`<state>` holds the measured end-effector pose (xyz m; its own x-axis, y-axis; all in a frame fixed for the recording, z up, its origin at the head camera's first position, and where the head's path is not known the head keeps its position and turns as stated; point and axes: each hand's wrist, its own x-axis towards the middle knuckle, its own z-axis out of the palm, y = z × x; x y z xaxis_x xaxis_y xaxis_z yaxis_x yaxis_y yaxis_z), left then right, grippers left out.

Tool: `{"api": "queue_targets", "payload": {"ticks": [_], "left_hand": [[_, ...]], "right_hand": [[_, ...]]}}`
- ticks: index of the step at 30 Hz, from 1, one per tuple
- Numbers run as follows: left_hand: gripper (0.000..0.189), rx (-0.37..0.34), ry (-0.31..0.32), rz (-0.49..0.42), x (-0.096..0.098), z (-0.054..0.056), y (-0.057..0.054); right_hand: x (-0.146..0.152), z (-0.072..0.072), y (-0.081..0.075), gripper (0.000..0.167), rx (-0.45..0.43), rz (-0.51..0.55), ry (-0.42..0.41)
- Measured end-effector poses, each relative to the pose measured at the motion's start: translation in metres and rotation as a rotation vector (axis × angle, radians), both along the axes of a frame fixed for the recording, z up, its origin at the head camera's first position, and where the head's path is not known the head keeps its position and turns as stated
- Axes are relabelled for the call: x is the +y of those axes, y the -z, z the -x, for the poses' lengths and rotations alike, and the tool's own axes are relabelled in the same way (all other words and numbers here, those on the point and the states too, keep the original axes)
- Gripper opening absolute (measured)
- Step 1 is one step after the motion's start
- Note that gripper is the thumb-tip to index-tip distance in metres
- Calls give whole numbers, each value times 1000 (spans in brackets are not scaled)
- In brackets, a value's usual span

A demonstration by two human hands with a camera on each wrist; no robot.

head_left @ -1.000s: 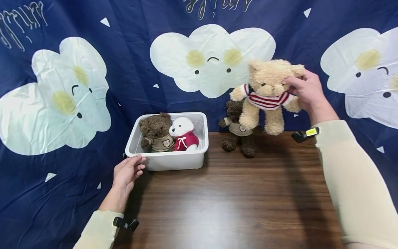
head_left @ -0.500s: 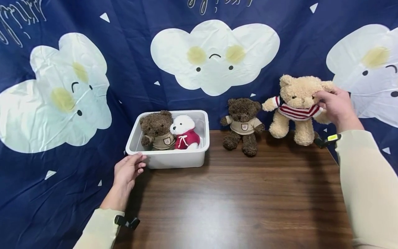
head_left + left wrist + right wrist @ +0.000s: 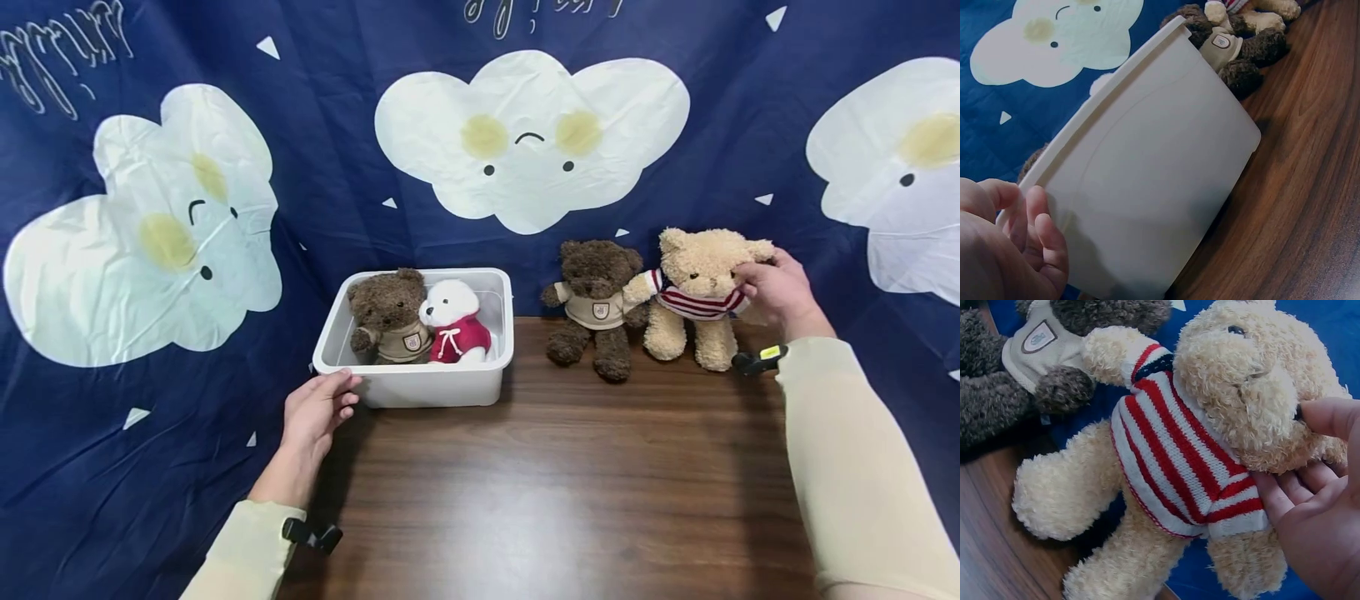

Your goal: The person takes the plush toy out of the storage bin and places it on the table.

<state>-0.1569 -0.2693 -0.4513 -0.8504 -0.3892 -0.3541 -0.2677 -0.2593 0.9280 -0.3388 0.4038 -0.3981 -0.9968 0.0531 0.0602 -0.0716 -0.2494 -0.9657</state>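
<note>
My right hand point(image 3: 782, 290) grips the side of the head of a tan teddy bear point(image 3: 1172, 462) in a red-and-white striped sweater. Thumb on the face, fingers behind, it keeps the bear upright at the table's back edge. The tan bear's arm overlaps a dark brown teddy bear point(image 3: 597, 308) in a beige shirt, seated to its left. On the left, my left hand point(image 3: 321, 414) pinches the front left corner of a white plastic bin's rim point(image 3: 420, 369). Inside the bin sit another brown bear point(image 3: 388, 310) and a white plush dog point(image 3: 454, 321) in a red hoodie.
A dark wood table point(image 3: 525, 492) spreads in front of the bin and the bears. Behind it hangs a navy cloth point(image 3: 330, 200) with printed clouds, which also drapes along the left side.
The right hand has carried the tan bear from in front of the brown bear rightward, then lowered it beside that bear. The left hand stays at the bin's rim.
</note>
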Motion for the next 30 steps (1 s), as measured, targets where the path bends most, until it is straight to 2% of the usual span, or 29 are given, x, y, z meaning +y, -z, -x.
{"api": "queue_targets", "payload": {"ticks": [7,13,15,17,21,23,25,28,30], "left_hand": [[8,-3,10,3,4,1,-1],[10,5,6,9,1,1,-2],[9,3,4,7,1,1,-2],[9,-3,2,9,0,1,-2],[6,-8,2,13,0,2,-2],[6,-8,3,18,0,2,-1],[6,-7,6,18,0,2,-1],[7,-7,4,16,0,2,-1],[7,-10,4,14,0,2,-1]], "right_hand": [[3,0,0,37,-43,-173,52],[6,2,1,38,-107,-364,1],[5,3,5,37,-132,-366,-12],[3,4,9,41,-148,-360,9],[-7,5,11,72,-153,-273,123],[-13,6,11,81,-147,-337,191],[-19,6,12,80,-138,-444,244],[-25,6,15,76,-126,-685,298],[-26,5,17,76,-110,-776,311]]}}
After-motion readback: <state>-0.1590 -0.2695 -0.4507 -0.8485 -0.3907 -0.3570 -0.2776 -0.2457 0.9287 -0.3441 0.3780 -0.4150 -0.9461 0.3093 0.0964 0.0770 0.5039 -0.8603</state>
